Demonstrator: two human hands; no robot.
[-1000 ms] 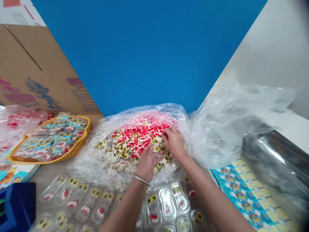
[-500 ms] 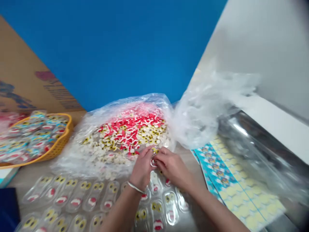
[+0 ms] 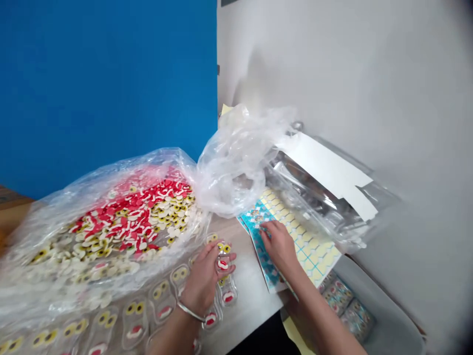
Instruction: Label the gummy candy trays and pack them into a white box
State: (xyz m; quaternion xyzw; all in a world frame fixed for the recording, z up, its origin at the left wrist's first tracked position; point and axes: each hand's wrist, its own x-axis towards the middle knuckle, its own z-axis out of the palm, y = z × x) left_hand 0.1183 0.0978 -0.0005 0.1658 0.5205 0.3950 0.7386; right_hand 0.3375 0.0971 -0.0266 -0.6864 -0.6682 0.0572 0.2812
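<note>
My left hand (image 3: 202,278) is closed around a clear plastic case (image 3: 223,255) with two yellow-ringed eyes and a red-and-white mouth piece inside. My right hand (image 3: 279,244) rests over the sticker sheet (image 3: 312,254), its fingers bent and drawn together at the blue printed stickers (image 3: 255,217). What sits between those fingertips, if anything, is too small to make out. Below and left of my left hand, similar clear cases (image 3: 135,318) lie in rows, each showing eyes and a mouth.
A large clear bag (image 3: 121,170) of loose eye and mouth pieces lies at the left. Crumpled plastic (image 3: 236,158) and a clear-wrapped package with a white panel (image 3: 321,165) are behind the sheet. A grey bin (image 3: 391,320) with filled packs stands below the table's right edge.
The view has turned right. My hands were together at the case; my right hand has now moved away to the sticker sheet, while the left keeps the case.
</note>
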